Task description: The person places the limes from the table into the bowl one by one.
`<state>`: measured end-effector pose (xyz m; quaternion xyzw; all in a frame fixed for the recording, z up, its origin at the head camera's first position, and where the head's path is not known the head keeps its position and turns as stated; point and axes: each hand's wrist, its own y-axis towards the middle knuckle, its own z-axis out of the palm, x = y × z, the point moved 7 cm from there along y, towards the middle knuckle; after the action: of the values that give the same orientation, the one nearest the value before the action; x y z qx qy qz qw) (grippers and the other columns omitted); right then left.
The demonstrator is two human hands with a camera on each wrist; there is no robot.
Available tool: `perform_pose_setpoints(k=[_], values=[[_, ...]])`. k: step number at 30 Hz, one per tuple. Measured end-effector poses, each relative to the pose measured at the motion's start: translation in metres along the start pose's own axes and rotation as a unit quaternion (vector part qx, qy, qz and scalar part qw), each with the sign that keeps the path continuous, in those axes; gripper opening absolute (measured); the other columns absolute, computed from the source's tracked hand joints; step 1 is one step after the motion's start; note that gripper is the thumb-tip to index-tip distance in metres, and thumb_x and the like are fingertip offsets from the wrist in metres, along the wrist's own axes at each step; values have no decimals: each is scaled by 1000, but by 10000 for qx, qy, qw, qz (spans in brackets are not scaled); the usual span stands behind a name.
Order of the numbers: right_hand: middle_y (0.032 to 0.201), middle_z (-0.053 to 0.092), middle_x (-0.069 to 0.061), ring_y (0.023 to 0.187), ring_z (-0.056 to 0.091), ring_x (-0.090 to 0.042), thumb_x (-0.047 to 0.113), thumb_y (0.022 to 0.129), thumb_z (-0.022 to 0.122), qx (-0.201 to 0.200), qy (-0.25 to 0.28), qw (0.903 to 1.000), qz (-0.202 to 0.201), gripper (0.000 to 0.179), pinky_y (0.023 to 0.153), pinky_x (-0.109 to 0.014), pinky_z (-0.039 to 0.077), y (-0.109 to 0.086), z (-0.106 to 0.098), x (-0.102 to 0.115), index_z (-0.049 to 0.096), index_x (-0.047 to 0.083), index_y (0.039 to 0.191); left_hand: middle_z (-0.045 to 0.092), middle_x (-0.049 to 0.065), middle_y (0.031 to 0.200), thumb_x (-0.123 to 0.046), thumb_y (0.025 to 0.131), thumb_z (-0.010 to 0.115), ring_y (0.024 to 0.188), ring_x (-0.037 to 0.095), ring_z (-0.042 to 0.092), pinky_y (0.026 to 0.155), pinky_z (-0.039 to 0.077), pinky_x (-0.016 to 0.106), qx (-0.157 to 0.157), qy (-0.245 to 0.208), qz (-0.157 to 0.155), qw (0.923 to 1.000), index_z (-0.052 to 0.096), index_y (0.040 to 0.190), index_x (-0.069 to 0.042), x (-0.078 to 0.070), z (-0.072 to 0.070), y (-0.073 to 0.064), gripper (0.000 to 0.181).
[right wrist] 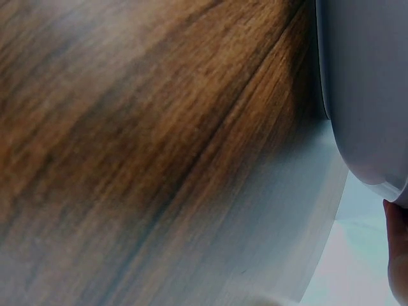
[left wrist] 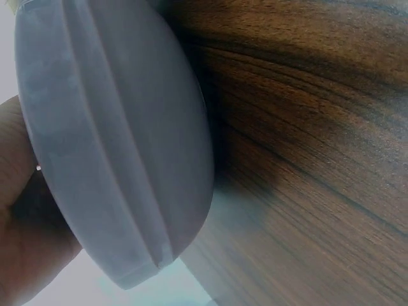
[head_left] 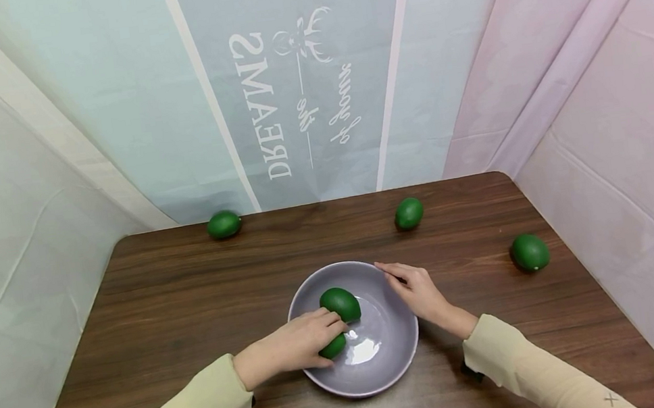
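A grey-purple bowl (head_left: 386,367) stands on the table, with two green limes inside. My left hand (head_left: 301,340) reaches over the bowl's left rim and holds the nearer lime (head_left: 334,347), which its fingers partly cover. Just beyond lies the other lime (head_left: 341,301), close to those fingertips. At the upper right rim, my right hand (head_left: 422,293) pinches the bowl's edge between thumb and fingers. The left wrist view shows the bowl's outer wall (left wrist: 121,140) with part of the hand behind it. A fingertip (right wrist: 396,242) touches the rim in the right wrist view.
On the brown wooden table (head_left: 192,302), one lime (head_left: 224,224) lies by the back left edge. Another lime (head_left: 409,213) lies at the back right, and a third lime (head_left: 530,252) near the right edge. Pale cloth hangs around the back and sides.
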<state>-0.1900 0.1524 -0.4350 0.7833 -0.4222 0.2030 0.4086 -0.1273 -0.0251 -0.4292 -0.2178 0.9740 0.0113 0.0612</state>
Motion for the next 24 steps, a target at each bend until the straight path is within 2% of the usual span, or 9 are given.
perform_pose_setpoints(k=[9,18,24], values=[[104,66,-10,80,57,-10,-4,86,55,9,14,10000,9,27,62,-23,48,-1,0,1,65,0,111,53,-2,100,-36,72,74,94,13,51,85,44,25,7,19,40,10000,57,108,-12,0,1,1,46],[104,66,-10,82,59,-11,-3,86,56,-20,-11,10000,-23,26,64,-22,49,0,0,0,66,1,110,55,-1,103,-36,78,69,96,13,52,91,42,26,-233,-95,126,9996,57,110,-11,-1,-9,1,42],[104,67,-9,83,58,-8,-2,86,56,-15,-62,10000,-8,26,65,-18,47,0,0,-1,66,1,110,55,-2,100,-35,81,67,93,12,52,87,43,26,-457,-106,191,9987,58,106,-12,3,-18,1,35]])
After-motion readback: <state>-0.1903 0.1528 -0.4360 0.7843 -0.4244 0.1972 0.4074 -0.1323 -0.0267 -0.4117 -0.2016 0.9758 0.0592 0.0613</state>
